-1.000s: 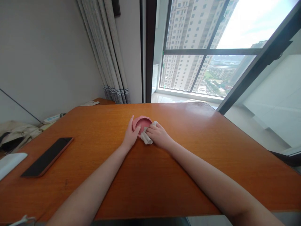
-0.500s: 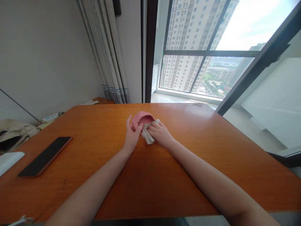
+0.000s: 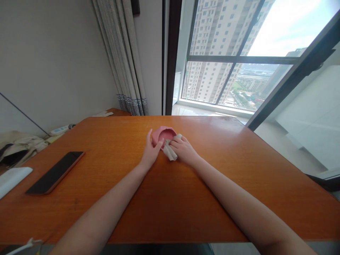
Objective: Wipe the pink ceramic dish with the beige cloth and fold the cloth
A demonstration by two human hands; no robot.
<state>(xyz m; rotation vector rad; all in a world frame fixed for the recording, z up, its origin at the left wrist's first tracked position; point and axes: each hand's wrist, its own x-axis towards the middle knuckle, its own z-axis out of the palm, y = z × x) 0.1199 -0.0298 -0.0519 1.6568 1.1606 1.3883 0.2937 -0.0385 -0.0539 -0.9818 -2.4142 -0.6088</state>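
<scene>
A pink bowl (image 3: 158, 132) is tipped on its side on the wooden table, its hollow turned toward me and to the right. My left hand (image 3: 152, 148) grips its left side, thumb at the near rim and fingers behind the outer wall. My right hand (image 3: 182, 148) is closed on a whitish cloth (image 3: 169, 151) at the bowl's right rim. One folded end of the cloth hangs out below toward me, and another bit shows above the fingers. The fingertips of my right hand are partly hidden by the cloth.
A dark phone-like slab (image 3: 55, 173) lies on the table (image 3: 217, 198) at left, with a white object (image 3: 13, 180) beside it at the edge. Beige fabric (image 3: 18, 143) and a power strip (image 3: 60, 130) sit beyond the left edge. Behind are a curtain (image 3: 123, 60) and a window.
The whole view has shifted slightly, so the table things sit further right. The bowl seems a little more upright, and my right hand with the cloth stays at its rim.
</scene>
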